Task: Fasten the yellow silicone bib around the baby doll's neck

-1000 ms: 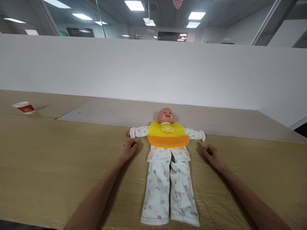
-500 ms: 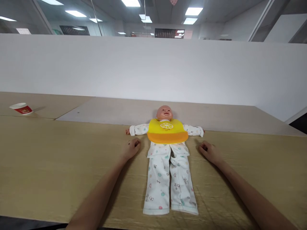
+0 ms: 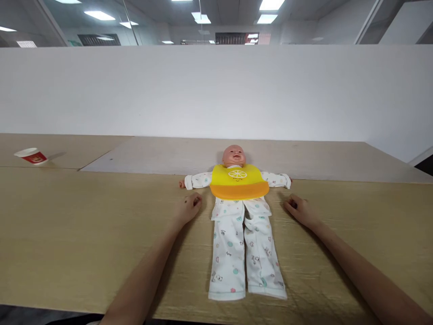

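A baby doll [image 3: 233,156] lies on its back with its arms spread out to the sides. It wears a white patterned top [image 3: 203,179] and matching trousers [image 3: 228,257]. Over its chest is a yellow bib [image 3: 237,174] with an orange pocket along the bottom and a printed citrus slice. My left hand [image 3: 188,208] rests on the table to the left of the doll's waist, fingers curled in and holding nothing. On the other side, my right hand [image 3: 302,211] lies curled and without an object. Neither hand touches the doll.
The doll lies on a tan table [image 3: 84,234], with a greyer panel [image 3: 169,155] behind. A red and white paper cup [image 3: 33,156] stands far left. A white partition [image 3: 216,90] topped by glass rises at the back.
The view has shifted slightly, so the doll and both hands sit a little further right in the picture. Hands and doll keep their places relative to each other.
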`<state>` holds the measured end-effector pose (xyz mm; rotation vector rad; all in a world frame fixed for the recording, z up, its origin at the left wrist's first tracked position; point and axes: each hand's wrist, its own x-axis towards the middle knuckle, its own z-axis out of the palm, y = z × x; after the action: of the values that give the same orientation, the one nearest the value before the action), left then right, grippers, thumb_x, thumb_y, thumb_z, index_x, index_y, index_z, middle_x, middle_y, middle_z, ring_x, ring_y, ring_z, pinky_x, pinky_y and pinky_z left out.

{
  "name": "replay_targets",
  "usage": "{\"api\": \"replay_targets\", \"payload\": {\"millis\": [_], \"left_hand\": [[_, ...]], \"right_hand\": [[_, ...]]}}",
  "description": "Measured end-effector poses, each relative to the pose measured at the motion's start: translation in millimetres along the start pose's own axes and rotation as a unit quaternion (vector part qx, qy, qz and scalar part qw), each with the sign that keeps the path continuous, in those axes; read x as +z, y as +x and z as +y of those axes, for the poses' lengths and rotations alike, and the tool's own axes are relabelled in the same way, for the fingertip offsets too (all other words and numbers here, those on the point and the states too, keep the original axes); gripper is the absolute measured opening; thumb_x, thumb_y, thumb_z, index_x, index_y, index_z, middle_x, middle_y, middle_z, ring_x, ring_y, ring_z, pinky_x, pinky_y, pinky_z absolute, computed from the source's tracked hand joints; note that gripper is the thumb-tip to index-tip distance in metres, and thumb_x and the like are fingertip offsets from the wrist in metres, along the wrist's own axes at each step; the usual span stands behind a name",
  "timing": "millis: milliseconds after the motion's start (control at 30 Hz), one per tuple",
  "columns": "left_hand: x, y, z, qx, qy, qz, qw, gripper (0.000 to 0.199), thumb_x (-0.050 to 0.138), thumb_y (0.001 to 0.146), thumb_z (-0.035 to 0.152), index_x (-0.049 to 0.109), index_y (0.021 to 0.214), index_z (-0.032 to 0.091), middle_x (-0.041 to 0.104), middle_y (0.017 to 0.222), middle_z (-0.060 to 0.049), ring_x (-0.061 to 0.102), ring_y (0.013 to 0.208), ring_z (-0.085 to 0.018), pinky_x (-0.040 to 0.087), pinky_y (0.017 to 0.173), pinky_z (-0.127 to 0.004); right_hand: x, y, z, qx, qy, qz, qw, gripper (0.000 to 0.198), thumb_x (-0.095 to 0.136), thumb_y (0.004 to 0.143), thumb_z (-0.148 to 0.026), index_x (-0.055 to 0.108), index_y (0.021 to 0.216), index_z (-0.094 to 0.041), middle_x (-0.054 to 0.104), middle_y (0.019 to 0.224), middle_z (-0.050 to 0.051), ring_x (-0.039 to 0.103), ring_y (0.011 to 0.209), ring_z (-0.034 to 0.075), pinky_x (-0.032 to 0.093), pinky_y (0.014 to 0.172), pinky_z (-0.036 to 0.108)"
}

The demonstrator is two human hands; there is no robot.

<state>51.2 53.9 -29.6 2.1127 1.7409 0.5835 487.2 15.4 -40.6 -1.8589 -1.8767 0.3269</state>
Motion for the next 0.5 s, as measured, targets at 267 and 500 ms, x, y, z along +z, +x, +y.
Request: {"api": "replay_targets", "payload": {"millis": [267,500], "left_hand": [[4,2,-3,-0.024,-0.074,0.064,0.995,0.016,0.048,0.078,0.027,0.061,0.085,0.019,0.063,0.071,-0.003,0.056,0.066,-0.018,0.038,0.063,-0.028],[5,10,-25,-0.148,-0.173,0.230,0.946,0.017,0.050,0.075,0.022,0.055,0.090,0.020,0.067,0.094,-0.009,0.061,0.088,-0.024,0.042,0.074,-0.032]], "right_hand": [[-2,0,-7,0.003,0.027,0.005,1.000,0.041,0.045,0.077,-0.061,0.046,0.064,-0.022,0.057,0.058,0.003,0.048,0.053,0.015,0.035,0.053,0.028],[-3,0,-7,0.007,0.009,0.004,1.000,0.040,0.045,0.077,-0.060,0.047,0.065,-0.022,0.059,0.059,0.004,0.050,0.054,0.016,0.034,0.053,0.028]]}}
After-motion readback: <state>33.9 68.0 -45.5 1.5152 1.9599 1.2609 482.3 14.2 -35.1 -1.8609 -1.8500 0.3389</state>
